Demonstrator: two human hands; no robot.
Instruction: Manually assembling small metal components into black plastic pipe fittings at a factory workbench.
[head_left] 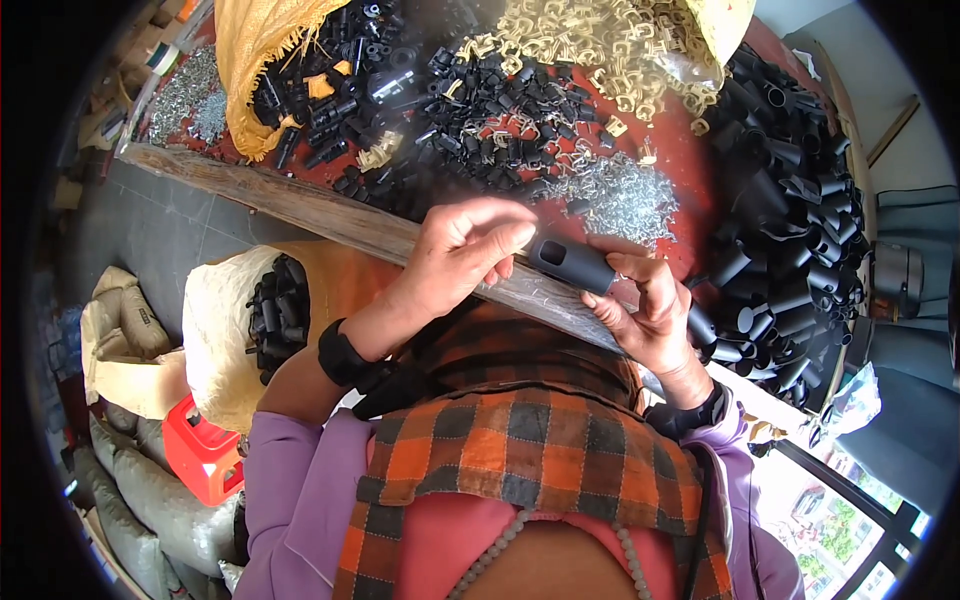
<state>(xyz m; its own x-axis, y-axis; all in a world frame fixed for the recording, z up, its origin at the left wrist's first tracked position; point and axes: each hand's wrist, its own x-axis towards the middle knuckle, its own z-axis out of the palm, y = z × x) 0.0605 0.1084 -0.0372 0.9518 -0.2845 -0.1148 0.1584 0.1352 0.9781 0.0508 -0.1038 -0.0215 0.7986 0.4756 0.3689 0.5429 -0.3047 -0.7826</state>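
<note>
My right hand (650,305) grips a black plastic tube (572,264) with an oblong slot cut in its side. The tube lies slantwise above the wooden table edge (370,225), its slotted end pointing left. Close to that end is my left hand (465,250), thumb and fingers pinched together; whatever they hold, if anything, is hidden. Beyond my hands a pile of small silver metal parts (625,198) rests on the red tabletop (700,185). Past it sit small black parts (500,105) and cream plastic clips (620,50).
Many black tubes (790,210) are heaped on the right. An orange woven sack (262,70) lies at the far left, spilling black parts. Below the table, a pale sack (215,320) contains black pieces, beside a red plastic stool (200,455). Sunlight enters through a window (850,515).
</note>
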